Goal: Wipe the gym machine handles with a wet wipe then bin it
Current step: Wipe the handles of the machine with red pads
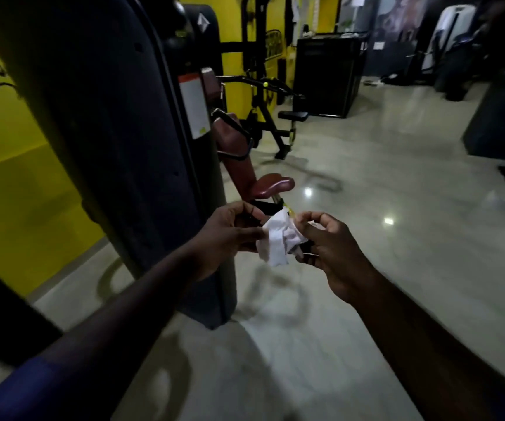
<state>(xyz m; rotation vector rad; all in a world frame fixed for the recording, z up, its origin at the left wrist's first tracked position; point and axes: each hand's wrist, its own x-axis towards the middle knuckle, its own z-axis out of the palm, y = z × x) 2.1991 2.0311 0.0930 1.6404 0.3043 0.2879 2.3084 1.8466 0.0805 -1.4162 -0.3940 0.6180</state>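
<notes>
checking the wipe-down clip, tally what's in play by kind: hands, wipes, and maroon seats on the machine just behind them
hands: 2 (left hand, right hand), both pinching the wipe
wet wipe: 1, white and crumpled
maroon seat: 1
total: 4

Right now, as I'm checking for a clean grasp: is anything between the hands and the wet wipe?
Nothing visible does: the left hand and the right hand both pinch the wet wipe directly.
</notes>
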